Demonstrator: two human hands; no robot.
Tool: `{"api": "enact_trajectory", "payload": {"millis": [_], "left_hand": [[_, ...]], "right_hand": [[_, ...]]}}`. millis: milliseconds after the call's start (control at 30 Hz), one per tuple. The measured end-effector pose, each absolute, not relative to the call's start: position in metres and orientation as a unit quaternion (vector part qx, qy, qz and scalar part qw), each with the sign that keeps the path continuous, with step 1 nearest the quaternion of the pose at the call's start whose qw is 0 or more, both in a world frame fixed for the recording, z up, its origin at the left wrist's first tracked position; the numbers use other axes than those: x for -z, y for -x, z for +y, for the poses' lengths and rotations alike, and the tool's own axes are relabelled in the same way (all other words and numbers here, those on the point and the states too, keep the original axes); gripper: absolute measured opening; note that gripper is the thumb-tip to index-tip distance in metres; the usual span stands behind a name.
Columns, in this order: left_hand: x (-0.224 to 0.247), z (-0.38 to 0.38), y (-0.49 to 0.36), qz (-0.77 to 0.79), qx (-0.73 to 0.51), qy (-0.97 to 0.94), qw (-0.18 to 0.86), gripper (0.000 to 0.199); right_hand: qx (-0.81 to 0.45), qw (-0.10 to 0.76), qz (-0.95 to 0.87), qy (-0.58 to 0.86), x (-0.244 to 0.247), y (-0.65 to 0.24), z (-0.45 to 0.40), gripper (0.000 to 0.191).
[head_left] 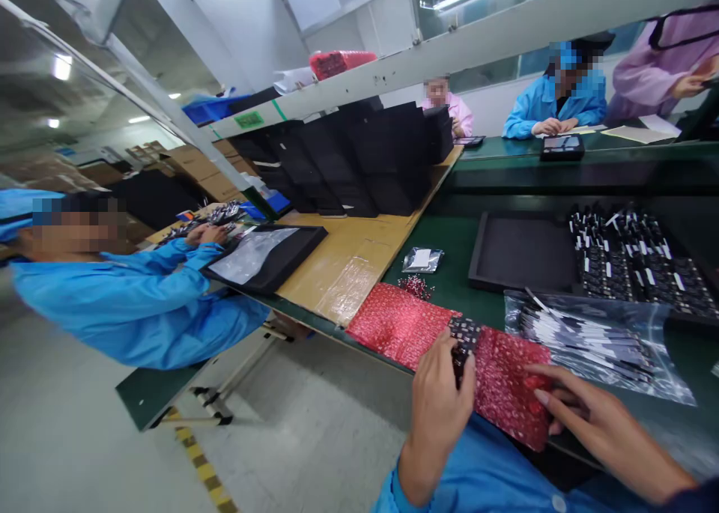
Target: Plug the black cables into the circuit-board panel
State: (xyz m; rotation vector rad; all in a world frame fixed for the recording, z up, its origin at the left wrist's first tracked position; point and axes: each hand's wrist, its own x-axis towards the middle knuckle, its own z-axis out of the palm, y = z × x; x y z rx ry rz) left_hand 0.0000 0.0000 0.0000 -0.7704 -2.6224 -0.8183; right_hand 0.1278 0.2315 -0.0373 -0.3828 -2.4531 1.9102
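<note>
My left hand (441, 395) grips a black circuit piece (465, 335) between thumb and fingers, over red bubble wrap (505, 386); my right hand (604, 425), at the piece's four o'clock, touches the wrap, though from here I cannot tell whether it pinches. At three o'clock from the piece lies a clear bag (666, 367).

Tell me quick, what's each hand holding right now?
Left hand: closed, holding a dark rectangular circuit board.
Right hand: partly curled at the red plastic bubble wrap; whether it grips cannot be told.
</note>
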Motion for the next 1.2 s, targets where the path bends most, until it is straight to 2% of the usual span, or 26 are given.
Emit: {"api": "enact_trajectory", "payload": {"millis": [67, 133, 267, 433, 600, 800, 1000, 1200], "left_hand": [[-0.005, -0.008, 0.008, -0.914, 0.291, 0.242, 0.146, 0.026], [-0.010, -0.018, 0.017, -0.921, 0.291, 0.211, 0.148, 0.028], [-0.015, -0.040, 0.038, -0.936, 0.286, 0.138, 0.156, 0.037], [-0.013, -0.064, 0.061, -0.930, 0.332, 0.095, 0.128, 0.050], [-0.006, -0.080, 0.070, -0.888, 0.439, 0.057, 0.121, 0.047], [-0.013, -0.086, 0.063, -0.809, 0.570, 0.023, 0.141, 0.049], [-0.046, -0.074, 0.029, -0.734, 0.661, 0.015, 0.156, 0.049], [-0.047, -0.055, 0.006, -0.757, 0.648, -0.002, 0.089, 0.057]], "right_hand": [[-0.609, 0.008, -0.784, 0.117, 0.034, -0.128, 0.231, 0.047], [-0.611, 0.014, -0.783, 0.116, 0.029, -0.127, 0.230, 0.043], [-0.611, 0.013, -0.780, 0.132, 0.020, -0.124, 0.228, 0.031], [-0.615, 0.026, -0.776, 0.135, 0.011, -0.117, 0.231, 0.034], [-0.632, 0.039, -0.761, 0.140, -0.005, -0.107, 0.239, 0.043], [-0.721, 0.109, -0.675, 0.111, -0.028, -0.074, 0.224, 0.061], [-0.737, 0.041, -0.674, -0.007, -0.041, -0.004, 0.171, 0.066], [-0.734, 0.009, -0.676, -0.059, -0.050, 0.018, 0.163, 0.049]]}}
